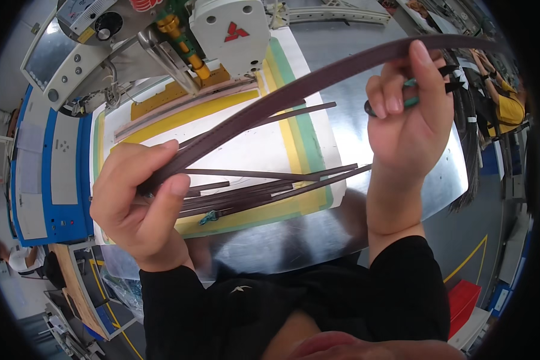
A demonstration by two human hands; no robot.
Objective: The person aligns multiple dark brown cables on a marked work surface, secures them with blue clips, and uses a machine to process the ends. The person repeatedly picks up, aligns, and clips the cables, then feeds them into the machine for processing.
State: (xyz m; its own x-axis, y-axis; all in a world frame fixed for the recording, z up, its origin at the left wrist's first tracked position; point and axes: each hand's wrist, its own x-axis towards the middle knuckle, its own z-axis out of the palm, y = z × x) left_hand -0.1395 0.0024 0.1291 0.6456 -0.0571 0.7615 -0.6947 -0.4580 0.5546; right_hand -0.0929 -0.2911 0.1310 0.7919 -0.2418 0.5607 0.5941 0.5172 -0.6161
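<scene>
A long dark brown stitched strap (282,96) stretches up and to the right across the view. My left hand (138,204) is closed on its near end, pinching it between thumb and fingers. At the upper right, the raised fingertip of my right hand (408,114) touches the strap near its far part. The curled fingers of that hand hold a small green-and-black tool (411,102) that looks like thread snips, its two dark tips pointing right. Below the held strap, several thin brown strips (240,195) lie on the white work surface, with a teal tangle (209,217) at one end.
A sewing machine head (231,36) stands over the white plate (294,141), edged with yellow and green tape. A metal table (282,246) lies under it. Blue machine housing (69,198) is at left, a red bin (464,306) at lower right. Other people sit far left and far right.
</scene>
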